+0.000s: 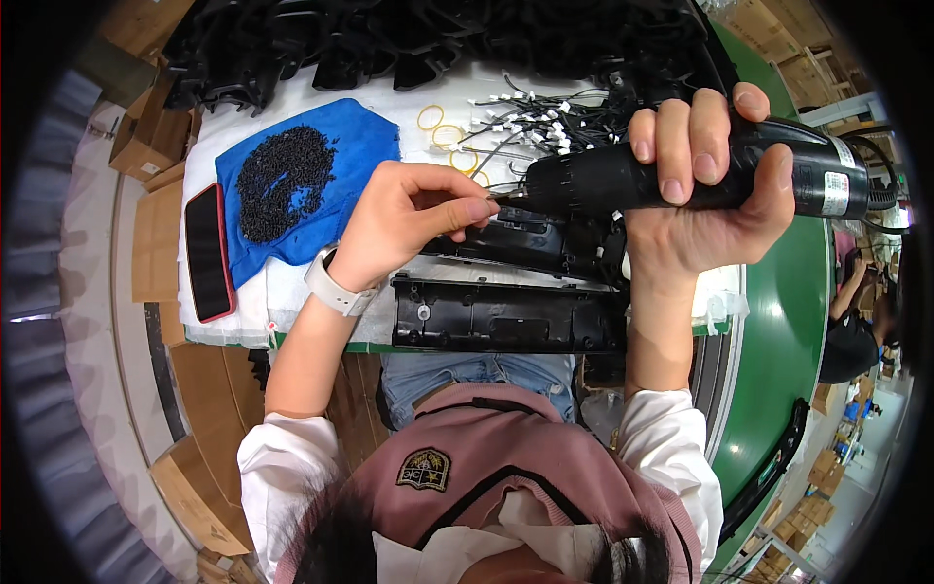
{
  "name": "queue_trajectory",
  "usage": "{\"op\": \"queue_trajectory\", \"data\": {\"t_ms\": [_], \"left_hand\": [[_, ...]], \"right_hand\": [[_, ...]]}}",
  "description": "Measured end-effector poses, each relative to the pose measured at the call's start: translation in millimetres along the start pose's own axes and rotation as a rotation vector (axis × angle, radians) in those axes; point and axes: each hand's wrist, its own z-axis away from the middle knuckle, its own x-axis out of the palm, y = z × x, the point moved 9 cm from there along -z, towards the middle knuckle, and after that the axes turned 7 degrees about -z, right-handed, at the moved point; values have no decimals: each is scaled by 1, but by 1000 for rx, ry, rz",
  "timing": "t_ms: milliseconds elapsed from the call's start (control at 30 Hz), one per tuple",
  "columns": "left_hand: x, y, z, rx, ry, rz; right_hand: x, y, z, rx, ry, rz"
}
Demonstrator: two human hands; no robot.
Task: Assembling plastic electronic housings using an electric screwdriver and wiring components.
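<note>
Black cylindrical electric screwdriver [681, 175] gripped in my right hand [705, 200] above the bench, my left hand [413, 222] pinching at its tip, long black plastic panel [506, 316] lay near me, blue cloth [316, 170] heaped with small black screws [282, 180] far left, red-edged phone [207, 251] beside it.

Screw pile [285, 180] on cloth [365, 136], far left of bench; phone [208, 252] left of cloth. Rubber bands [448, 136] & wire bundle [545, 122] behind hands. Driver [700, 175] in right hand [705, 195], tip at left hand [409, 219] fingertips. Two plastic housings [506, 316] below, nearest person. Conveyor [788, 331] at right.
</note>
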Motion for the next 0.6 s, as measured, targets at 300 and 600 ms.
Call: {"op": "queue_trajectory", "data": {"t_ms": [300, 600], "left_hand": [[-3, -3, -1, 5, 4, -5], [-7, -3, 2, 22, -18, 33]], "right_hand": [[-1, 6, 0, 20, 44, 16], [-5, 15, -4, 79, 130, -14]]}}
